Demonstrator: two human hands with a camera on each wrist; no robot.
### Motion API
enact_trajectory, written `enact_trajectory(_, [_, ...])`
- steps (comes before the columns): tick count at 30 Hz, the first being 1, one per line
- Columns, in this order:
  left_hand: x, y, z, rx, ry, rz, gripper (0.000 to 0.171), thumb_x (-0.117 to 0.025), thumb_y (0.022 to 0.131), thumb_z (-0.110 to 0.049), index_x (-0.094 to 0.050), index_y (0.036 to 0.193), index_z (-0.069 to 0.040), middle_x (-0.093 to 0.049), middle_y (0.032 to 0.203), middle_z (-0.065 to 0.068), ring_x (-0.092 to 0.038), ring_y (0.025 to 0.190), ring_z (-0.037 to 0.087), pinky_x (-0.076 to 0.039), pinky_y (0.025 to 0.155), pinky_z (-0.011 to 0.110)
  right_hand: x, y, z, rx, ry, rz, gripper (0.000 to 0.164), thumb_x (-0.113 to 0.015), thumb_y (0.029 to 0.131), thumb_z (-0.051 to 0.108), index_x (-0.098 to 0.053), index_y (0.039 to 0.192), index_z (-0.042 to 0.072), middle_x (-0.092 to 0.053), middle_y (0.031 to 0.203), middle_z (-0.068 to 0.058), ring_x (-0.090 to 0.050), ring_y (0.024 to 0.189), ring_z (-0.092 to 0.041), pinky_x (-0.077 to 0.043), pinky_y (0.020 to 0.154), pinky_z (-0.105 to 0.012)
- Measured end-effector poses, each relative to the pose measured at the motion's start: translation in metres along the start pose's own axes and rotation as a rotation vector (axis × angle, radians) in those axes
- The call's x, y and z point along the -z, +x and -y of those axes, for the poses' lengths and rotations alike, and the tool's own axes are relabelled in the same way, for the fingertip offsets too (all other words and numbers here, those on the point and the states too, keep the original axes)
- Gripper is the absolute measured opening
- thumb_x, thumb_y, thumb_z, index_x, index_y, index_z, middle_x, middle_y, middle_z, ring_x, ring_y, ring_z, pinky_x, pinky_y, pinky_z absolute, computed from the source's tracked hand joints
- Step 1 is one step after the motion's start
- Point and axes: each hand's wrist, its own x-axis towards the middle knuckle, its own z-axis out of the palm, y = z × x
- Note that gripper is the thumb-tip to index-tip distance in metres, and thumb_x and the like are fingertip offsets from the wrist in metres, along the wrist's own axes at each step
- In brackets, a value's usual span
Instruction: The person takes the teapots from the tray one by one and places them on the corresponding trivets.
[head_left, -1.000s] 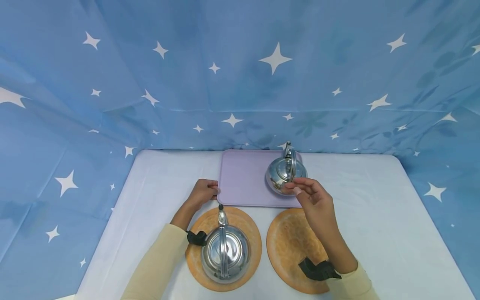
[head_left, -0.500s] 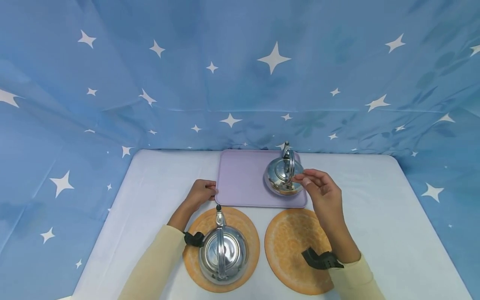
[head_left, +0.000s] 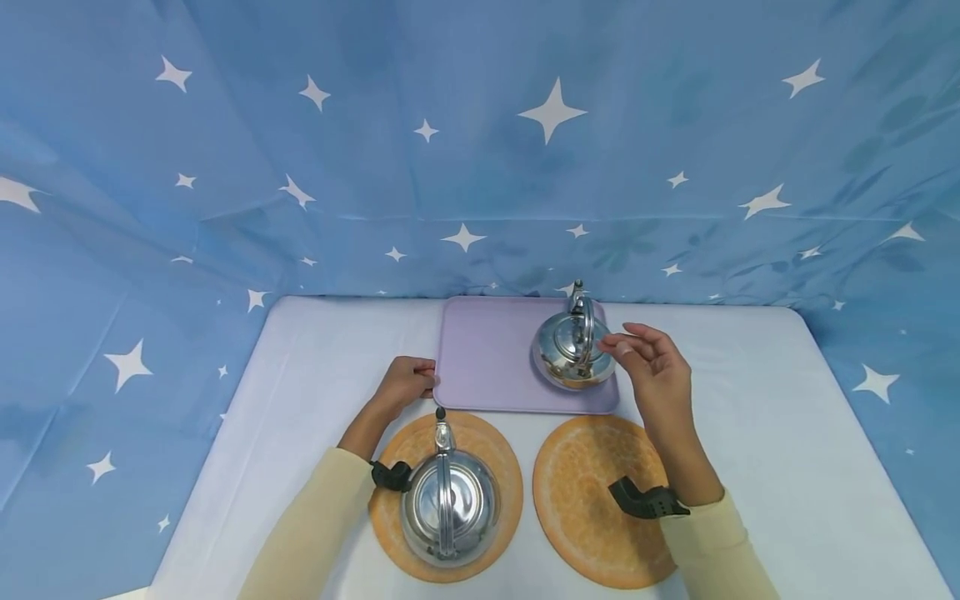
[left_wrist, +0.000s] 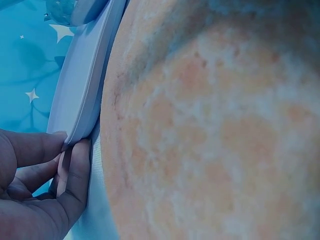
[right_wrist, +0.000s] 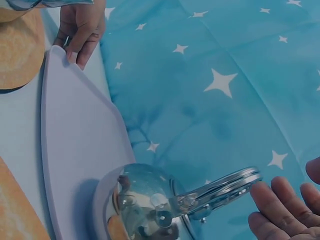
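Observation:
My left hand (head_left: 406, 385) pinches the left edge of a lilac tray (head_left: 480, 354), thumb over the rim and fingers below it in the left wrist view. On the tray's right part stands a shiny steel kettle (head_left: 557, 350), its handle raised and spout pointing away. Just right of that handle is my right hand (head_left: 660, 375), fingers loosely extended and holding nothing. The right wrist view has its fingertips (right_wrist: 260, 192) right by the handle's end. A second steel kettle (head_left: 472, 533) sits nearer me, by my left wrist.
Beneath the nearer kettle lies a round orange placemat (head_left: 506, 467). A matching placemat (head_left: 577, 500) lies to its right, partly under my right forearm. White cloth covers the table (head_left: 780, 433), and a blue star-printed curtain (head_left: 480, 167) hangs behind its far edge.
My right hand has drawn off the far kettle's handle, moving right and slightly farther from me. The left hand keeps its hold on the tray; both kettles stay in place.

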Motion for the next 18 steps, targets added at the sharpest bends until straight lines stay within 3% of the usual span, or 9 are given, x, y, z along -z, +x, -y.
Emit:
enact_trajectory(9, [-0.001, -0.001, -0.001, 0.005, 0.011, -0.004, 0.036, -0.061, 0.091, 0.004, -0.057, 0.126, 0.011, -0.060, 0.098, 0.017, -0.063, 0.078, 0.019, -0.058, 0.068, 0.026, -0.002, 0.007, -0.014, -0.046, -0.101, -0.012, 0.030, -0.054, 0.100, 0.009, -0.050, 0.128, -0.002, -0.061, 0.119, -0.021, -0.061, 0.110, -0.017, -0.045, 0.097, -0.021])
enact_trajectory(18, [0.000, 0.001, -0.001, -0.003, 0.012, -0.006, 0.035, -0.060, 0.090, 0.003, -0.058, 0.125, 0.011, -0.060, 0.096, 0.017, -0.063, 0.075, 0.018, -0.058, 0.066, 0.026, -0.006, 0.012, -0.020, -0.175, -0.197, 0.032, 0.044, -0.055, 0.101, 0.017, -0.045, 0.140, -0.001, -0.058, 0.128, -0.016, -0.055, 0.116, -0.011, -0.044, 0.094, -0.015])
